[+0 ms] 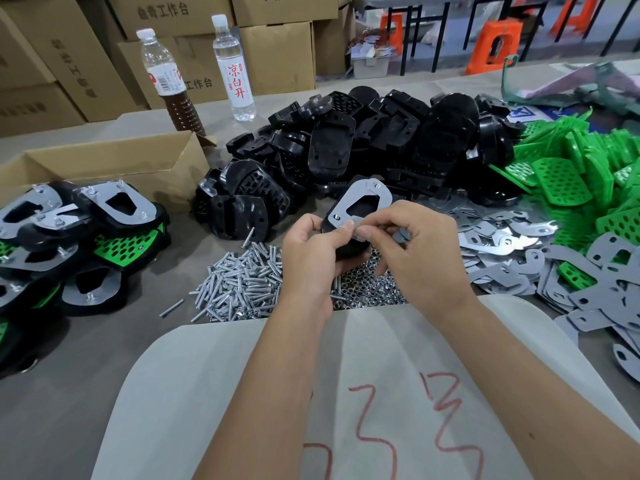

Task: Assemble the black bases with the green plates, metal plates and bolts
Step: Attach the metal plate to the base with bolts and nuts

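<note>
Table (69,410) holds a heap of black bases (363,147), green plates (571,174) to the right, bolts (239,285) near the front edge. Above the bolts, the left hand (311,251) grips a base (343,245) topped with a metal plate (360,202); the right hand (419,251) pinches the plate's near corner with fingertips

water bottle (234,69) label "凉白开", cardboard box (173,12) "工作台"

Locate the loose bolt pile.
Head view, centre-left: the bolt pile lies on the table just left of the left hand, between the finished assemblies and the nuts.
</note>
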Tool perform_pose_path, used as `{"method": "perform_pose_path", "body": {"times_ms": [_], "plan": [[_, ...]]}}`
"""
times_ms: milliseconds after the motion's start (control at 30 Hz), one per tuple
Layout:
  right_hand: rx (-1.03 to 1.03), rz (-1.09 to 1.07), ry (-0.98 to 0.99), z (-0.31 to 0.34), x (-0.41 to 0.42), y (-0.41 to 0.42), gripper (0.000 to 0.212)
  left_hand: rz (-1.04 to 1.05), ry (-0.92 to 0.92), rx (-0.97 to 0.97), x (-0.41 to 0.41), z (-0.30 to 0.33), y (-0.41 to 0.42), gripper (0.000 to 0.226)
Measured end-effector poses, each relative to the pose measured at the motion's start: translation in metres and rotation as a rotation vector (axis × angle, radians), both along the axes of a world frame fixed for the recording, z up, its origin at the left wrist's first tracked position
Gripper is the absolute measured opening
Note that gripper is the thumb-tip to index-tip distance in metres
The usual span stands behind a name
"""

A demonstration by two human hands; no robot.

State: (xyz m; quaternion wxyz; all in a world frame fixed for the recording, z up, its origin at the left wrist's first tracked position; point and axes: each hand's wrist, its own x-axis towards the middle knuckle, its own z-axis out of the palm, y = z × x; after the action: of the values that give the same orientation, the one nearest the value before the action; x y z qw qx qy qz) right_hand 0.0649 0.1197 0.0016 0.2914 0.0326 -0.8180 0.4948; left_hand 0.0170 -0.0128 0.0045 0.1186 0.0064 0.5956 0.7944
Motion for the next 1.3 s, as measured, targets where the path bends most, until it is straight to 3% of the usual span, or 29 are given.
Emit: {"method": "perform_pose_path", "body": {"times_ms": [167,467,800,933,1100,1300], "plan": [[-0.148,0.008,-0.048,-0.0027,-0.0009,0.0041,0.014,-0.003,-0.001,-0.002,0.0008,0.0008,-0.0003,0.016],[0.197,0.012,0.073,-0.0032,-0.0026,0.0062,0.015,0.021,-0.019,0.006,0.0006,0.0001,0.001,0.022],[0.127,0.045,0.091,-0.0085,-0.0047,0.0104,0.013,0.024,-0.008,-0.01,0.0025,0.0013,0.0016,0.017],[0.107,-0.02,0.094,-0.0088,-0.0055,0.0093,0.005,0.014,-0.005,0.005,0.0031,0.002,0.0011,0.015],[0.153,-0.115,0.126,-0.0038,-0.0044,0.0059,0.013,-0.013,-0.004,0.026,0.0031,0.0027,0.0008,0.017],[0.145,-0.035,0.114,-0.0033,-0.0021,0.0055,0.01,-0.005,-0.01,0.042,0.0028,0.0016,0.0012,0.014]]}}
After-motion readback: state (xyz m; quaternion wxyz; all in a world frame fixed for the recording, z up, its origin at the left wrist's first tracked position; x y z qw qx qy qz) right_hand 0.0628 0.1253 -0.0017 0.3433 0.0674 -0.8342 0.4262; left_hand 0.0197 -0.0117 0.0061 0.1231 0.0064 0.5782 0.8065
